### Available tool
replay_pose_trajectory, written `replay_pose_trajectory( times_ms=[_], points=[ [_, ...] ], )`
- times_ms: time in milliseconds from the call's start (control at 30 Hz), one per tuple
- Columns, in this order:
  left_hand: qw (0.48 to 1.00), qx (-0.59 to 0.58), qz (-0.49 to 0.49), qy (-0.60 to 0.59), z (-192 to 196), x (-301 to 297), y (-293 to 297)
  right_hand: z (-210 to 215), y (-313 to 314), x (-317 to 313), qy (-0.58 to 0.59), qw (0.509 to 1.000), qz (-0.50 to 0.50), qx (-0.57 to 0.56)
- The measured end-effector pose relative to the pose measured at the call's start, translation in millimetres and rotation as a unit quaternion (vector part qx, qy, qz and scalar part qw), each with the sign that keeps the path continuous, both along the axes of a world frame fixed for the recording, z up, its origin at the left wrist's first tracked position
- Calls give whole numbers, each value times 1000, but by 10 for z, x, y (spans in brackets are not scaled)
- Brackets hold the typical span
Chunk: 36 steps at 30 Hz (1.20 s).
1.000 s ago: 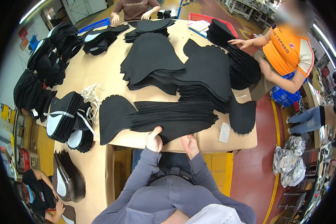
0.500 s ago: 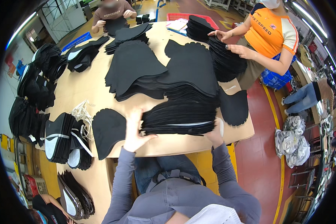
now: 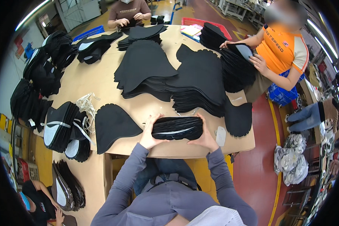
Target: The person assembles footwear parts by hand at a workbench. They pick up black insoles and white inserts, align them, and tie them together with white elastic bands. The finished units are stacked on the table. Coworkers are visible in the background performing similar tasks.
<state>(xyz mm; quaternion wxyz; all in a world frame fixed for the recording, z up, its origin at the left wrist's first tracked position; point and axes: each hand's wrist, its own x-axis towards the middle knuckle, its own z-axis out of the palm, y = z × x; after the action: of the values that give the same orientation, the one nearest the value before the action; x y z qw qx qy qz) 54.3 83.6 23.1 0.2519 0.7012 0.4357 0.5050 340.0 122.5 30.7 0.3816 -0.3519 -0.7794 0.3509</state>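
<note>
Both hands clamp one bundle: the left hand (image 3: pixel 150 135) and right hand (image 3: pixel 204 135) press in on the ends of a folded stack of black fabric pieces (image 3: pixel 177 128) at the bench's (image 3: pixel 101 81) near edge. It looks soft, floppy and liable to splay, so end-on pressure suits it. A loose black piece (image 3: pixel 113 126) lies left; larger stacks (image 3: pixel 192 84) crowd behind.

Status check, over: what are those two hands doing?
Left hand and right hand squeezing black fabric bundle between them. Bundle on table edge. Nothing blocking.

2 hands (image 3: pixel 150 133), 1 folded blk stack (image 3: pixel 177 128), 3 co-workers (image 3: pixel 280 52).
</note>
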Motion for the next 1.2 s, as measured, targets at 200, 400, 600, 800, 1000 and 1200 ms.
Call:
replay_pose_trajectory(
  times_ms=[200, 400, 600, 800, 1000, 1200],
  points=[
    [986, -112, -112, -53, 223, -259, 59, -9, 62, -221, 59, 998, -4, 25],
    [875, 45, 359, -323, 18, 451, -352, -58, -212, -472, 208, 968, -108, -87],
    [803, -198, 47, -560, -122, 426, -484, -213, -469, -639, 474, 839, -13, -268],
    [926, -304, 64, -216, 640, 33, -487, -148, -185, -576, 655, 647, 63, -385],
    [970, -112, 70, -205, 401, 177, -349, -327, -66, -240, 502, 789, -154, -319],
    [989, 19, 143, 36, 386, 260, -430, 95, -61, -424, 221, 966, -93, -93]
  ],
)
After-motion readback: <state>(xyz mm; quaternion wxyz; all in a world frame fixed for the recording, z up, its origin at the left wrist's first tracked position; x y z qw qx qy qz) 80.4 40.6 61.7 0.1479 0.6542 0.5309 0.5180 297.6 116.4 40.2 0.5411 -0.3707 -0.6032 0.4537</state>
